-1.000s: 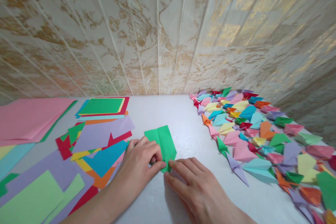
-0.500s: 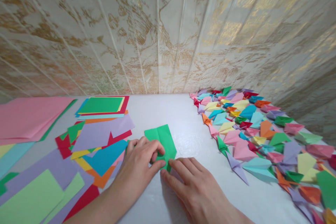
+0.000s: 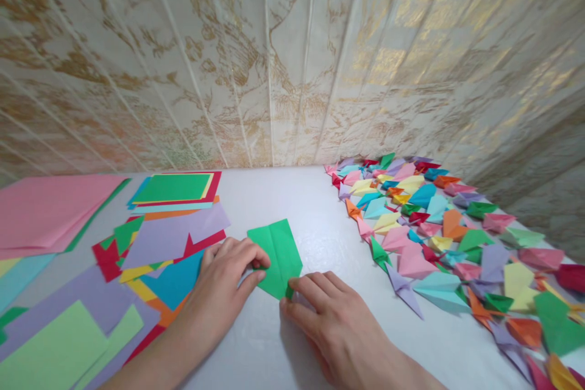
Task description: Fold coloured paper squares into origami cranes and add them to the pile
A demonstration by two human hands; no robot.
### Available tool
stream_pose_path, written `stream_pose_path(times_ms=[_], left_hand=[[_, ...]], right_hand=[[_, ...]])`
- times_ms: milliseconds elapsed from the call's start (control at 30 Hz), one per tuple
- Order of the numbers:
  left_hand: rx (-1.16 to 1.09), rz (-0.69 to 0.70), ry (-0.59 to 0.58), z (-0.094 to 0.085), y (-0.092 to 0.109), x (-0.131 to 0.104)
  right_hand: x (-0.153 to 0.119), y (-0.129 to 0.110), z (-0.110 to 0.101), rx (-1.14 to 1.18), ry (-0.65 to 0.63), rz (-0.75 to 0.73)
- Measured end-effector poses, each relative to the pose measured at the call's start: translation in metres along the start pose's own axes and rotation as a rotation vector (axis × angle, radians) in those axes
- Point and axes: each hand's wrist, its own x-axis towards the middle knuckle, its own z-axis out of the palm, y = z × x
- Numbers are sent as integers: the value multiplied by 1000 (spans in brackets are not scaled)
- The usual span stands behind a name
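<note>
A sheet of green paper (image 3: 278,256) with a crease down its middle and slanted lower edges lies on the white table in front of me. My left hand (image 3: 232,274) is closed at its left edge, thumb and forefinger pinching the paper there. At the lower right edge, my right hand (image 3: 326,311) pinches a small bit of the same sheet between thumb and fingertips. The fold under the right fingertips is mostly hidden.
Many folded paper pieces (image 3: 423,195) in mixed colours cover the right side. Cut coloured sheets (image 3: 155,237) lie scattered at left, near a small stack topped with green (image 3: 173,187) and large pink sheets (image 3: 55,210). A gold-patterned curtain (image 3: 256,61) hangs behind.
My left hand has moved left from the middle of the green paper to its left edge, uncovering more of it. The right hand stays at the lower right edge. The view has shifted slightly.
</note>
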Motion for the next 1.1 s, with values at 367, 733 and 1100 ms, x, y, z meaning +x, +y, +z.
stream_pose_path(times_ms=[367,733,1100], left_hand=[[452,397,56,5,13,-25],[536,541,126,6,6,-21],[171,156,209,8,7,-16]], right_hand=[[7,11,-4,268,57,71],[27,28,-23,207,-82,35],[51,32,1,275,118,240]])
